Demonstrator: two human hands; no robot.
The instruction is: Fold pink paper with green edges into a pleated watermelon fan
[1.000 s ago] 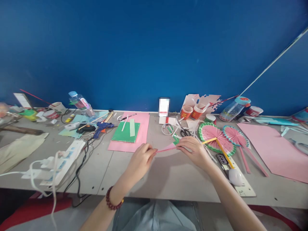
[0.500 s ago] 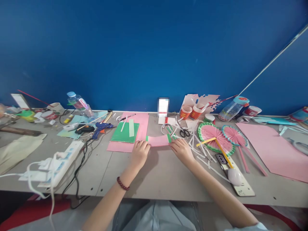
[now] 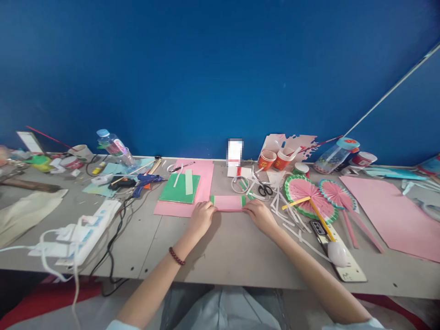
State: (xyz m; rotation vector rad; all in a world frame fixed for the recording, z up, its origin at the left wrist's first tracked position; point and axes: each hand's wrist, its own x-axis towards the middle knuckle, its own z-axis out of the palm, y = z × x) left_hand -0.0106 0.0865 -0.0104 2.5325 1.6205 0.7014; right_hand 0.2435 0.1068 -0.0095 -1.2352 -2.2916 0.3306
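A small pink paper strip with green ends [image 3: 227, 202] lies flat on the grey table [image 3: 227, 252] in front of me. My left hand [image 3: 201, 217] presses its left end, fingers curled down on the paper. On the right end rests my right hand [image 3: 260, 214], fingers pinched at the edge. A bead bracelet [image 3: 176, 256] is on my left wrist. Both hands hold the strip down between them.
Behind the strip lie a green sheet [image 3: 179, 188] on pink paper, scissors [image 3: 265, 189], red paper cups [image 3: 266, 160] and two watermelon paper fans [image 3: 307, 198]. A large pink sheet [image 3: 392, 215] is at right, a power strip [image 3: 82, 231] with cables and a glue gun [image 3: 146, 181] at left.
The pink strip was held edge-on above the table between both hands; it was then laid flat farther from me, and both hands now press its ends down.
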